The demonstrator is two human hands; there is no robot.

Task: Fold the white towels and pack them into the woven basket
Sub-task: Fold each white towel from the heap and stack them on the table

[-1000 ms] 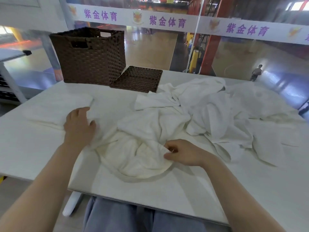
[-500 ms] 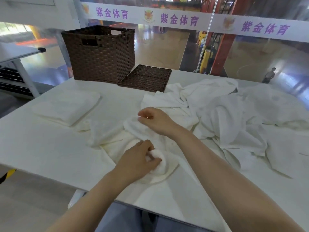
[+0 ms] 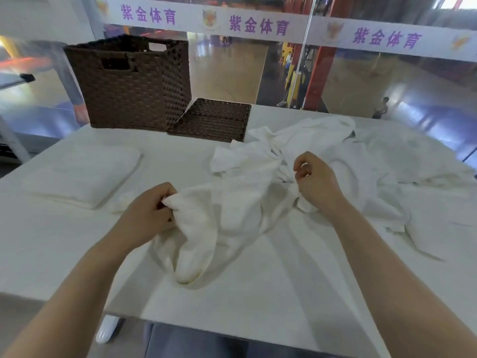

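Note:
A crumpled white towel [image 3: 227, 218] lies on the white table [image 3: 51, 249] in front of me. My left hand [image 3: 149, 213] pinches its left edge, lifted a little off the table. My right hand [image 3: 316, 182] has curled fingers at the towel's right side, where cloth bunches under its palm. A heap of loose white towels [image 3: 361, 156] spreads behind and to the right. One folded white towel [image 3: 82, 174] lies flat at the left. The brown woven basket [image 3: 131, 83] stands open at the back left.
The basket's flat woven lid [image 3: 214, 120] lies on the table right of the basket. A glass wall with a lettered band runs behind the table. The table's near edge is at my lap.
My left hand moved left and up with a towel edge, my right hand shifted right, and the towel now stretches between them. The view tilted slightly.

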